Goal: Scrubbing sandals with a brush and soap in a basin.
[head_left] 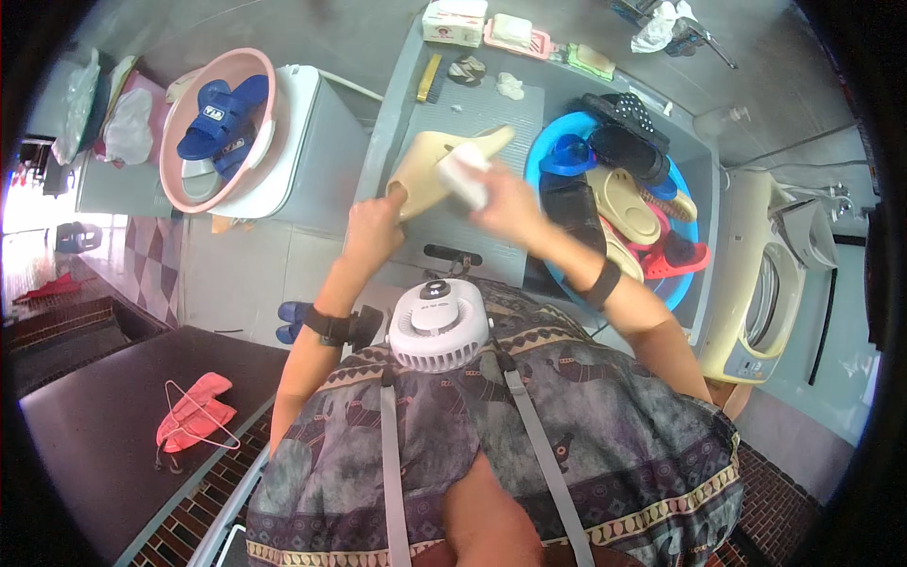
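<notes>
My left hand (375, 227) grips one end of a beige slipper (420, 168), fingers curled at its opening. The slipper lies slanted above the ridged surface (489, 250) of a grey sink, its other end pointing up and to the right. My right hand (515, 206) is closed round a white block (463, 180), slightly blurred, which presses against the slipper's side. Whether it is a sponge or soap I cannot tell. Right of the hands, a blue basin (539, 146) holds several slippers, among them beige, black, blue and red ones.
A scrubbing brush (430, 78), a pink soap dish (534, 45) and a small box (453, 26) sit along the sink's far side. At left, a pink basin (168, 151) with blue slippers stands on a white-topped cabinet. A cream washing machine (746, 274) stands at right.
</notes>
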The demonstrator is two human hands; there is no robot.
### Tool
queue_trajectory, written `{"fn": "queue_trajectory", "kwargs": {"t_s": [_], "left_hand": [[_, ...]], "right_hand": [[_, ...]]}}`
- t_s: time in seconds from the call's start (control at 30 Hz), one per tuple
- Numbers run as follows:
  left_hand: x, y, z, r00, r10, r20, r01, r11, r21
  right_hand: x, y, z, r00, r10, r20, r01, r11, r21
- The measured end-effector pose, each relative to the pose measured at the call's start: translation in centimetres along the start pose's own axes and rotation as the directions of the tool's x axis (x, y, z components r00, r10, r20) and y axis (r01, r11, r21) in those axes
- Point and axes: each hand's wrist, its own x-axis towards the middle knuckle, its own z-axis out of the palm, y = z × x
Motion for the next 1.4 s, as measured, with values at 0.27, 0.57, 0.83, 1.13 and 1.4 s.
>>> {"fn": "queue_trajectory", "kwargs": {"t_s": [0.27,0.57,0.83,1.13,1.4], "left_hand": [[0.1,0.5,-0.3,0.996,0.036,0.082,-0.034,0.999,-0.020],[0.0,0.0,-0.1,0.994,0.036,0.099,-0.038,0.999,0.018],[-0.6,-0.3,1.7,0.949,0.311,-0.042,-0.295,0.930,0.218],[-1.5,-0.1,3.2,0.947,0.296,0.128,-0.321,0.903,0.287],[-1.7,-1.4,5.7,0.923,0.359,0.138,-0.384,0.871,0.307]], "right_hand": [[3.2,6.6,-3.8,0.963,0.263,0.063,-0.267,0.960,0.078],[3.6,7.3,-2.3,0.960,0.259,-0.106,-0.263,0.965,-0.024],[3.1,3.4,-4.0,0.993,0.044,-0.113,-0.018,0.976,0.219],[5.2,2.9,-3.7,0.997,0.079,0.017,-0.069,0.941,-0.331],[2.2,-1.8,1.9,0.879,-0.377,0.291,0.456,0.843,-0.286]]}}
